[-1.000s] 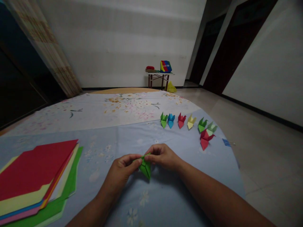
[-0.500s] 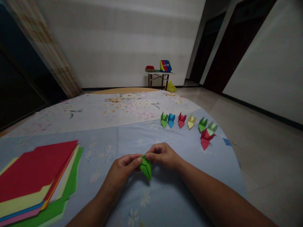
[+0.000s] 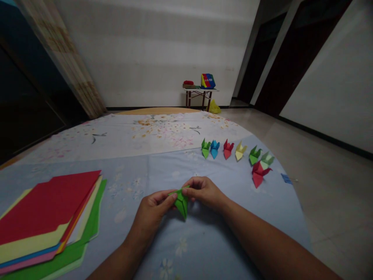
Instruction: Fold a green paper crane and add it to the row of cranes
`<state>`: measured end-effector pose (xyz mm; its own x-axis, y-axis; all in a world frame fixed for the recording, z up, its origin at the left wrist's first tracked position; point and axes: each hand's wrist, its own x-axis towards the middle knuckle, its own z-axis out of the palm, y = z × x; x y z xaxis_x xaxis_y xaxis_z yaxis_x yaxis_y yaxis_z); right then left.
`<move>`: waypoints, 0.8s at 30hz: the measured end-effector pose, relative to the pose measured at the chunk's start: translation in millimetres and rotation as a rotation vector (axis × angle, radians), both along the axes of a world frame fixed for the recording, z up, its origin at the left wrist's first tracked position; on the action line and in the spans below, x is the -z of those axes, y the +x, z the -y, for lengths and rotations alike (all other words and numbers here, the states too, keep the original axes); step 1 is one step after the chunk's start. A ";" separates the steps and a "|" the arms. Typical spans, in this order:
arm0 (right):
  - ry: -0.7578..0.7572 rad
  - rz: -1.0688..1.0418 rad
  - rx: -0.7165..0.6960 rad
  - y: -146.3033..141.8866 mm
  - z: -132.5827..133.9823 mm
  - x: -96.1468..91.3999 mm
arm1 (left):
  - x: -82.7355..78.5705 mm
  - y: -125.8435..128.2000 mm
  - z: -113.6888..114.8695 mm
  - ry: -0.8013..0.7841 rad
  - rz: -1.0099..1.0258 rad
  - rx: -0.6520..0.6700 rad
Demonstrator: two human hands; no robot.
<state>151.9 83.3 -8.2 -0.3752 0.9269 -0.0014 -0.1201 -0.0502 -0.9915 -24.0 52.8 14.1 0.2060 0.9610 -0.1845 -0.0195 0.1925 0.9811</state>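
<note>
Between my two hands is a piece of folded green origami paper (image 3: 182, 206), its pointed end hanging down toward me. My left hand (image 3: 157, 206) pinches its upper left corner between thumb and fingers. On the upper right corner, my right hand (image 3: 204, 191) has its thumb and fingers closed. The paper is held just over the blue floral tablecloth (image 3: 140, 225). Fingertips behind the paper are hidden. To the right and farther back stands a row of finished origami cranes, among them a blue crane (image 3: 215, 149), a yellow crane (image 3: 240, 151) and a larger red crane (image 3: 258, 174).
A stack of coloured paper (image 3: 43, 210), red on top, lies at the left. Something small and blue (image 3: 287, 179) sits at the table's right edge. Against the far wall is a small table (image 3: 201, 91) bearing a multicoloured box (image 3: 208, 81).
The top of the green paper has been spread wider, with its corners now drawn apart. Both hands keep hold of it. The whole view has shifted slightly, so things appear farther right.
</note>
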 end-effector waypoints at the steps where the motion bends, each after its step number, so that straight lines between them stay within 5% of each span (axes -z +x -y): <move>1: -0.001 0.001 -0.005 -0.2 0.0 0.8 | -0.7 0.2 0.6 0.006 -0.014 -0.008; 17: 0.036 -0.005 -0.033 -2.3 4.7 -8.3 | -4.2 -0.9 5.5 0.215 -0.234 -0.042; 24: 0.027 0.022 -0.015 -7.7 5.6 -6.0 | -6.3 2.8 5.6 0.137 -0.175 -0.076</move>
<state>144.3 77.8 -2.2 -0.3889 0.9211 0.0157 -0.0982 -0.0245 -0.9949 -21.2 47.2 20.4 0.1083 0.9911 -0.0779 0.1440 0.0619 0.9876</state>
